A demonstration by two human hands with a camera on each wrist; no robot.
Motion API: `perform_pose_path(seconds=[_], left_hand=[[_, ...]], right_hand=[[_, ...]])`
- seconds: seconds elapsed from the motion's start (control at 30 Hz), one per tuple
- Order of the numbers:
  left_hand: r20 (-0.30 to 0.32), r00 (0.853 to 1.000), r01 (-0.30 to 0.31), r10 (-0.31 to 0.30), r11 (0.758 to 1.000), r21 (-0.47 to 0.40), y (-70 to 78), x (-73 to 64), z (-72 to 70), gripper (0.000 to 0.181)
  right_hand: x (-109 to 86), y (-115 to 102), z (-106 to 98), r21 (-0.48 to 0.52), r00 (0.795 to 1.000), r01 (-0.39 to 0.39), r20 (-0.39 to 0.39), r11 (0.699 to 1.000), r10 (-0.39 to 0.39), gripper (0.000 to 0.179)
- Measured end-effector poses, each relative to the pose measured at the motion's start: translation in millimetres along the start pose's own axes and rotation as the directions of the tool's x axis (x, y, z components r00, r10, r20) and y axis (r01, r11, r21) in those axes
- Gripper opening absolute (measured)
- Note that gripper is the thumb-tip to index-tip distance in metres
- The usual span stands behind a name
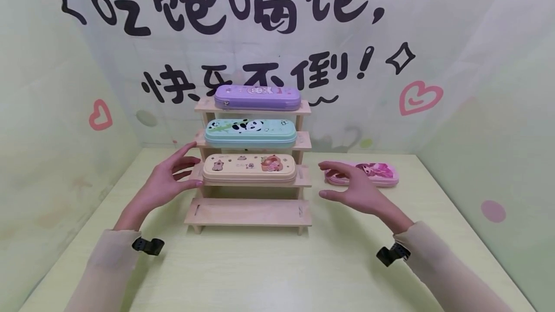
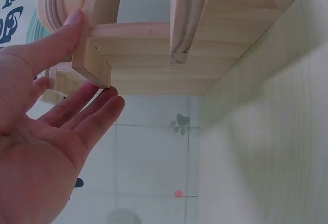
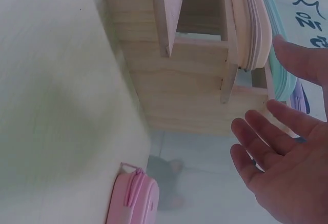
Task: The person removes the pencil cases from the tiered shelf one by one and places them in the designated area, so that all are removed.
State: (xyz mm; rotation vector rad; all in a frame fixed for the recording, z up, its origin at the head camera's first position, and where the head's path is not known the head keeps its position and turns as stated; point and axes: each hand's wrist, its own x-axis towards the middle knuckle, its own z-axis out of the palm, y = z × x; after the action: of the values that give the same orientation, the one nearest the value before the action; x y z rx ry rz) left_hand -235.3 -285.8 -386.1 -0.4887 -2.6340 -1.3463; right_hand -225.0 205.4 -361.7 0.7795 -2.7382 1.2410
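Observation:
A cream pencil case (image 1: 249, 170) with cartoon prints lies on the second step from the bottom of a wooden stepped rack (image 1: 249, 213). My left hand (image 1: 165, 182) is at this step's left end, thumb by the case's end and plank, fingers loosely bent beside the plank; whether they touch it is hard to tell. To the right of the rack, my right hand (image 1: 360, 188) hangs apart from it, fingers spread and holding nothing. A mint panda pencil case (image 1: 251, 136) sits one step higher, and a purple pencil case (image 1: 257, 99) is on top. The lowest step is bare.
A pink pencil case (image 1: 381, 175) lies on the pale table (image 1: 260, 268) behind my right hand, partly hidden by it. Printed cloth walls (image 1: 477, 124) close off the back and both sides. A black strap (image 1: 148, 246) circles each sleeve.

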Motion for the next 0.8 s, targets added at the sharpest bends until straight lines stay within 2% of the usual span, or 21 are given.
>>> perform_pose_path(seconds=[0.23, 0.43, 0.63, 0.8], left_hand=[[0.001, 1.0, -0.001, 0.001, 1.0, -0.015, -1.6, -0.9, -1.8, 0.104], [0.001, 1.0, -0.011, 0.011, 1.0, -0.021, -2.3, -0.9, -3.7, 0.103], [0.007, 1.0, -0.012, 0.012, 1.0, -0.017, -2.5, -0.2, -4.5, 0.103], [0.005, 1.0, -0.024, 0.024, 0.999, -0.027, -1.5, -0.5, -4.9, 0.102]], right_hand=[[20.0, -13.7, 17.2, 0.042, 1.0, -0.016, 0.013, 0.999, 0.015, 0.065], [35.9, -23.2, 27.9, 0.05, 1.0, 0.016, 0.006, 0.999, -0.016, 0.068], [44.3, -29.1, 36.4, 0.084, 1.0, 0.0, 0.003, 0.996, 0.0, 0.069], [50.6, -32.1, 41.0, 0.102, 1.0, 0.02, 0.005, 0.995, -0.02, 0.071]])
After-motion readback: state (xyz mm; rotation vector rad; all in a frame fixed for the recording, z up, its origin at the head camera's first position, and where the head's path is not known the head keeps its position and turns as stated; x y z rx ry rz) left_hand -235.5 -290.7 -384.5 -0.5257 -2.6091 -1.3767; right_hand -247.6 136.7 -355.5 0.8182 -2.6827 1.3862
